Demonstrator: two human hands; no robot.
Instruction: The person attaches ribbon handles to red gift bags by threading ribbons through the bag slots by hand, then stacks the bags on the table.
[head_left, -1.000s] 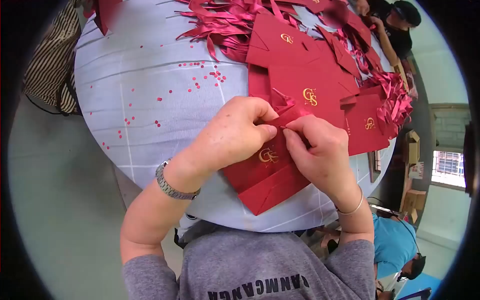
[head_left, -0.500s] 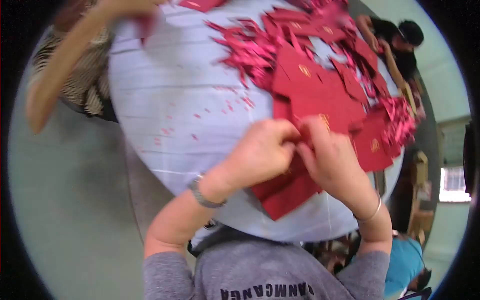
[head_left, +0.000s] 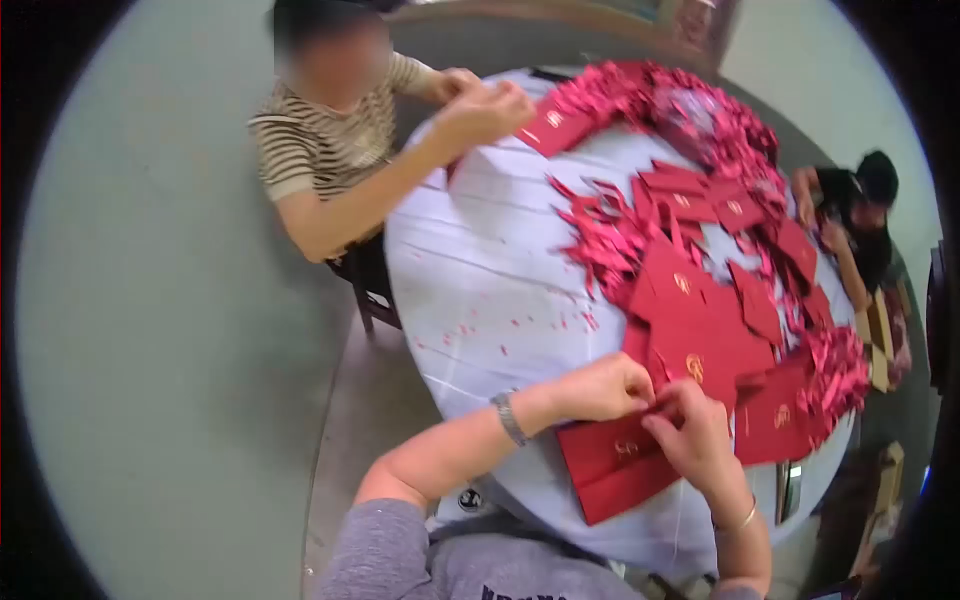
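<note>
A flat red paper bag [head_left: 608,478] with a gold print and a crease lies at the near edge of the round table. At its top edge my left hand [head_left: 612,388], a watch on its wrist, is closed in a pinch. Close beside it my right hand [head_left: 692,430], with a bangle, pinches at the same edge. Whatever thin part sits between the fingertips is too small to make out. More red bags [head_left: 690,330] with gold prints are stacked just beyond my hands.
Shiny pink-red ribbons [head_left: 610,240] lie in heaps on the white-covered table [head_left: 470,290], with small red scraps [head_left: 505,350]. A person in a striped top [head_left: 340,150] works at the left, another in black [head_left: 865,220] at the right. A phone-like object [head_left: 790,490] lies at the right edge.
My view has swung up and left, bringing the person in stripes fully into sight. My hands are still together at the bag's top edge, and more of its front shows.
</note>
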